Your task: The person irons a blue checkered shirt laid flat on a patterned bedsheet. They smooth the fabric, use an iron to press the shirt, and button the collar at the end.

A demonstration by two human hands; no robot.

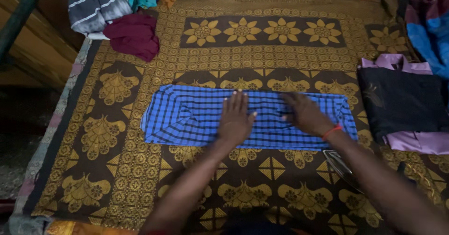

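We press our left hand (235,120) and right hand (305,115) flat, fingers spread and gripping nothing, on the folded blue checked shirt (196,116) lying mid-bed on the brown and gold bedspread (117,137), apparently smoothing a fold; another fold likely needs edges kept aligned.

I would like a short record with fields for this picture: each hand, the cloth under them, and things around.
left hand: flat on blue checked shirt, fingers spread
right hand: flat on same shirt, red wristband
surface: brown and gold patterned cloth
right side: folded dark garment on lilac shirt
top left: maroon cloth, striped cloth
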